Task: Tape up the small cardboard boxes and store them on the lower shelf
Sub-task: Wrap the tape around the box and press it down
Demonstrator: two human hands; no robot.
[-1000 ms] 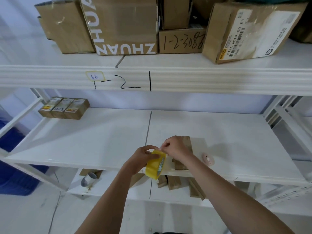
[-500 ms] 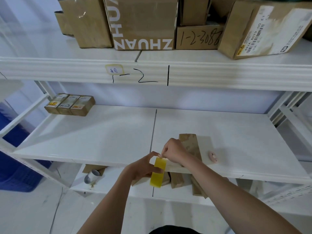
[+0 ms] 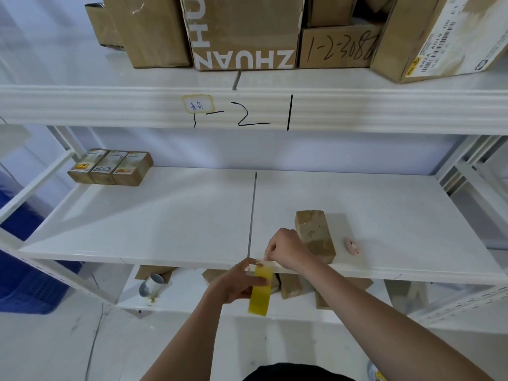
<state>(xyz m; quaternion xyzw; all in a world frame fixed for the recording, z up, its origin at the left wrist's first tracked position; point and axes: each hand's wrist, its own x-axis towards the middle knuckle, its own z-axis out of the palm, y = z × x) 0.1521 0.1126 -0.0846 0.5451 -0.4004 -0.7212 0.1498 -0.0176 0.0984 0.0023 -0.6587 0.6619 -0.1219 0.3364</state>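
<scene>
A: Your left hand (image 3: 238, 283) grips the yellow tape roll (image 3: 259, 290), fingers curled round it, roll held edge-on just in front of the middle shelf (image 3: 165, 215).

B: And your right hand (image 3: 287, 250) sits just above it, fingertips pinched at the top of the roll. Whether the tape's loose end is between them, I can't tell.

A: The small cardboard box (image 3: 315, 235) lies just beyond your right hand, touching the knuckles or nearly so.

B: A pink round object (image 3: 352, 246) rests to the right of that box. Well off beyond your left hand, three small labelled boxes (image 3: 110, 167) stand side by side.

A: Below your hands, more cardboard boxes (image 3: 291, 285) lie on the lower shelf (image 3: 192, 295).
</scene>
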